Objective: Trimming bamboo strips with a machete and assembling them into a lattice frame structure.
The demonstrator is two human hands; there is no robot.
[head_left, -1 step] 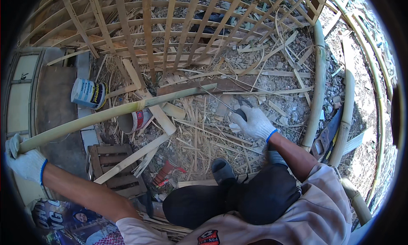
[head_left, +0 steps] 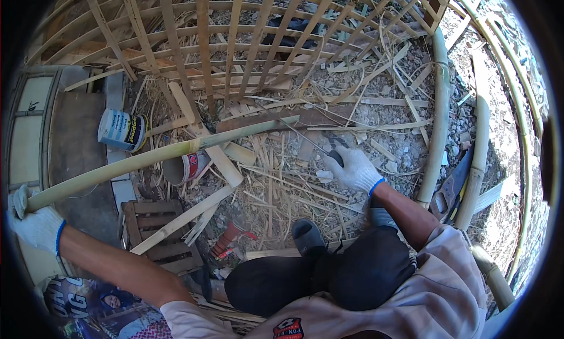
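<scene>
My left hand (head_left: 36, 224), in a white work glove with a blue cuff, is closed round the near end of a long pale-green bamboo pole (head_left: 129, 164). The pole slants up to the right, and its far part lies over a flat brown board (head_left: 329, 117). My right hand (head_left: 355, 170), gloved alike, grips the black handle of a long, thin metal tool (head_left: 314, 144). The tool's shaft reaches up to the left toward the pole's far end. Whether its tip touches the bamboo is hard to make out, and so is its exact kind.
A bamboo lattice (head_left: 202, 45) stands across the back. At left are a white bucket (head_left: 120, 129), a red-and-white can (head_left: 187, 166) and a slatted wooden stool (head_left: 155, 221). A handsaw (head_left: 451, 192) lies among bamboo poles (head_left: 437, 121) at right. Shavings and strips litter the ground.
My right hand has shifted slightly to the right with the thin tool. The left hand and the bamboo pole look the same.
</scene>
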